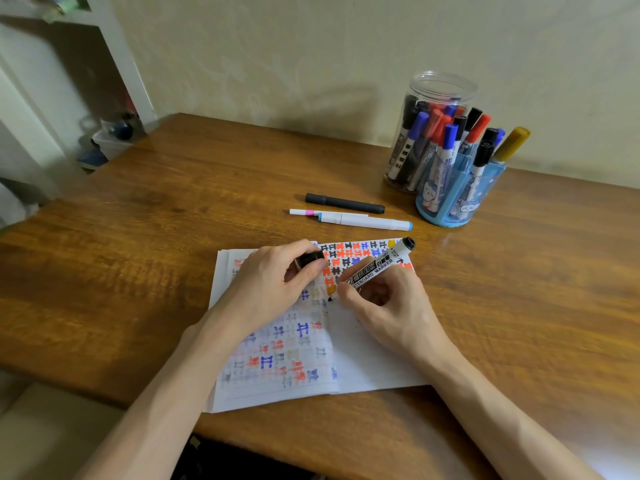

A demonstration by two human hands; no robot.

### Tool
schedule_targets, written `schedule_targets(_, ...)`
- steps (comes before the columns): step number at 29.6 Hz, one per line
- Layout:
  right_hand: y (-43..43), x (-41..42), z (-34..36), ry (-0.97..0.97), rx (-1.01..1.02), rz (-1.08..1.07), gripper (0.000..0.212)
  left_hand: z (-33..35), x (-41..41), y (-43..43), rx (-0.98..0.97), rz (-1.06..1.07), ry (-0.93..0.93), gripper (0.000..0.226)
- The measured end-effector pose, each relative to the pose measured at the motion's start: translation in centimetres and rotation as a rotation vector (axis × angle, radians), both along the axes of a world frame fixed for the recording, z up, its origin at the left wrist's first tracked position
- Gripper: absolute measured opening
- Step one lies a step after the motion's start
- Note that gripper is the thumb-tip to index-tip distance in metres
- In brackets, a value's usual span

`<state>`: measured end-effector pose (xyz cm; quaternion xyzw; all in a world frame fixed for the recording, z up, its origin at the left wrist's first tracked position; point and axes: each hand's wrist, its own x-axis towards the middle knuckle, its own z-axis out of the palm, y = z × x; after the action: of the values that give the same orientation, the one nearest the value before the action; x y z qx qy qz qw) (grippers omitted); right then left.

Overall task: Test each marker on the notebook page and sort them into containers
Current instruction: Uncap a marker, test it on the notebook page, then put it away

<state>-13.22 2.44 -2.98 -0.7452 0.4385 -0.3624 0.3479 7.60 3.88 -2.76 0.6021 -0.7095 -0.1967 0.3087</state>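
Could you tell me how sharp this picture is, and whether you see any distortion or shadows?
Head view: the centre is sharp, with the print on the whiteboard marker in the right hand legible; the shelf at top left is blurred; the table edges bow from the wide lens; a soft shadow lies on the wall left of the clear jar.

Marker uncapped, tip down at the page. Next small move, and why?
Probably draw a short test stroke. The right hand grips the whiteboard marker with its tip at the notebook page, on bare paper just below the orange mark. The left hand holds the black cap off, so marking looks ready to go.
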Motion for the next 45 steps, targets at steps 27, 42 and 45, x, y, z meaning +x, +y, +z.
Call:
schedule_targets(27,0.14,-0.18,0.59,-0.053,0.039,0.005,0.014,-0.05,0.09,0.04,0.003,-0.008,0.0,0.045)
schedule_targets(42,0.16,-0.27,0.63,-0.061,0.045,-0.015,0.014,-0.17,0.14,-0.04,-0.018,-0.009,0.001,0.041)
schedule_targets(45,0.19,-0.19,0.57,-0.048,0.045,-0.01,0.013,-0.14,0.15,0.0,-0.031,-0.011,0.025,0.046)
